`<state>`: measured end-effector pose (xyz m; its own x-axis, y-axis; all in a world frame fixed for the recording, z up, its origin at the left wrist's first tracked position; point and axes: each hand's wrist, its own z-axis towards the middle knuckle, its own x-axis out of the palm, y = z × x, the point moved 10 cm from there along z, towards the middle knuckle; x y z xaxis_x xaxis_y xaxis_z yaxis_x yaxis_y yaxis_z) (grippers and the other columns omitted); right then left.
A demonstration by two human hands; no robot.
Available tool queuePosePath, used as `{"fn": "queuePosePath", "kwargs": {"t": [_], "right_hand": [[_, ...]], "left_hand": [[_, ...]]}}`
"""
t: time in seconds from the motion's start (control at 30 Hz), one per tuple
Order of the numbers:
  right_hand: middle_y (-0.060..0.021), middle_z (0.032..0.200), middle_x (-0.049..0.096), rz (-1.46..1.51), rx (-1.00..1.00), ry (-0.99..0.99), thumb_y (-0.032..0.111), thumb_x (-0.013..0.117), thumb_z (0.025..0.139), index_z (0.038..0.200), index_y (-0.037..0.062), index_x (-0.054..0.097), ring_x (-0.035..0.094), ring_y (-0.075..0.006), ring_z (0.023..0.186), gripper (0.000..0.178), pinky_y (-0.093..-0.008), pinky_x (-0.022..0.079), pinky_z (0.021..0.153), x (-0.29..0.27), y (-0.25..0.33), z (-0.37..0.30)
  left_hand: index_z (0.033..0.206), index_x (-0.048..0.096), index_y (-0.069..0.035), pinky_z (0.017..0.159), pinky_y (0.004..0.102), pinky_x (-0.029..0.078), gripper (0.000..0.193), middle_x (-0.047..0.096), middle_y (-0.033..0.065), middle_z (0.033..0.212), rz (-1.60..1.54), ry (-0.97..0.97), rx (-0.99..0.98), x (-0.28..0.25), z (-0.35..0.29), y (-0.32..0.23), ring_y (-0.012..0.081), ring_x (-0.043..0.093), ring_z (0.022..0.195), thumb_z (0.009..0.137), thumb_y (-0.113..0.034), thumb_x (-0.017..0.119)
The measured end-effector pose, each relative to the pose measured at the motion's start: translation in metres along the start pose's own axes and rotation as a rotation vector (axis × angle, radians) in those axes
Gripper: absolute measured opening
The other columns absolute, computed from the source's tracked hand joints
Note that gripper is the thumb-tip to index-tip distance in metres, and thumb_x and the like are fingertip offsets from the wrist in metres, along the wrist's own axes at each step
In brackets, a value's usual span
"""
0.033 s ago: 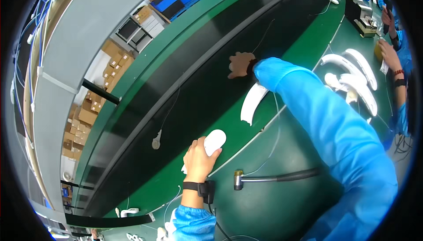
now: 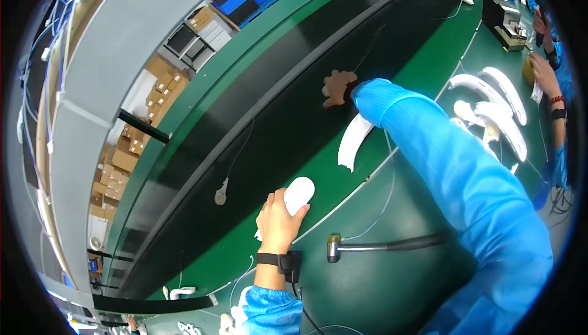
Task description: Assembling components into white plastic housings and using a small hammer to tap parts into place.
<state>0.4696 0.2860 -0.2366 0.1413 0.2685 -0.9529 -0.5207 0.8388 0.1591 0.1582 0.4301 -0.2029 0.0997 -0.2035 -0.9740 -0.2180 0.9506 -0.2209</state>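
My left hand is wrapped round a smooth white plastic part with a rounded end, at the front edge of the green belt. Over the shadowed part of the belt, my right hand reaches out with curled fingers. A pale spot shows at its fingertips, but what it holds is too dark to make out; a thin cord runs away from it. Below the right sleeve lies a curved white shell, partly covered by the arm. A hammer with a black handle rests on the green table.
A small corded white piece lies on the belt. Several curved white shells are piled at the right. Beyond them stand a metal box fixture and a co-worker's hand. A grey beam spans the left.
The whole view has shifted very slightly. Both hands keep nearly the same place and hold.
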Motion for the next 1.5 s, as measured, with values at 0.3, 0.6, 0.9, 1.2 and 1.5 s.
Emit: {"fn": "queuePosePath", "kwargs": {"t": [0.3, 0.6, 0.9, 1.2, 1.5], "right_hand": [[-0.0213, 0.092, 0.074, 0.35, 0.058, 0.018, 0.025, 0.059, 0.09, 0.095, 0.0005, 0.071, 0.074, -0.0335, 0.082, 0.028, -0.0464, 0.057, 0.076, -0.06, -0.024, -0.01], [-0.0059, 0.097, 0.07, 1.042, -0.645, 0.049, 0.03, 0.064, 0.1, 0.114, -0.0006, 0.068, 0.064, -0.0124, 0.087, 0.034, -0.0312, 0.053, 0.078, -0.274, 0.081, -0.164], [-0.01, 0.103, 0.075, 1.179, -0.855, 0.705, 0.008, 0.072, 0.094, 0.117, -0.0044, 0.067, 0.071, -0.0139, 0.094, 0.027, -0.0288, 0.059, 0.085, -0.291, 0.188, -0.304], [-0.0125, 0.091, 0.075, 1.147, -0.823, 0.465, 0.017, 0.074, 0.093, 0.112, -0.0055, 0.07, 0.072, -0.0147, 0.082, 0.03, -0.0301, 0.057, 0.074, -0.245, 0.244, -0.301], [-0.0146, 0.09, 0.075, 1.14, -0.838, 0.417, 0.019, 0.075, 0.092, 0.113, -0.0057, 0.07, 0.073, -0.018, 0.08, 0.032, -0.0311, 0.058, 0.076, -0.243, 0.262, -0.297]], "left_hand": [[0.108, 0.065, 0.005, 0.078, 0.0347, 0.053, 0.045, 0.072, 0.0116, 0.096, -0.756, -0.32, -0.264, -0.074, -0.072, 0.04, 0.0174, 0.067, 0.09, 0.078, -0.02, 0.087], [0.113, 0.055, -0.003, 0.077, 0.0385, 0.057, 0.028, 0.065, 0.0099, 0.094, -1.537, -0.451, -0.207, -0.091, -0.141, 0.053, 0.0244, 0.069, 0.08, 0.093, -0.012, 0.073], [0.124, 0.044, -0.001, 0.066, 0.04, 0.062, 0.04, 0.063, 0.0128, 0.092, -1.47, -0.258, -0.118, -0.065, -0.182, 0.01, 0.0238, 0.07, 0.071, 0.09, 0.0, 0.066], [0.138, 0.042, 0.0, 0.086, 0.0351, 0.054, 0.059, 0.063, 0.0152, 0.115, -1.121, -0.173, -0.025, -0.073, -0.223, -0.018, 0.023, 0.065, 0.102, 0.082, 0.002, 0.059], [0.132, 0.048, 0.001, 0.082, 0.0294, 0.053, 0.045, 0.062, 0.0089, 0.109, -0.898, -0.254, -0.023, -0.102, -0.238, -0.027, 0.0146, 0.062, 0.096, 0.089, 0.003, 0.062]]}}
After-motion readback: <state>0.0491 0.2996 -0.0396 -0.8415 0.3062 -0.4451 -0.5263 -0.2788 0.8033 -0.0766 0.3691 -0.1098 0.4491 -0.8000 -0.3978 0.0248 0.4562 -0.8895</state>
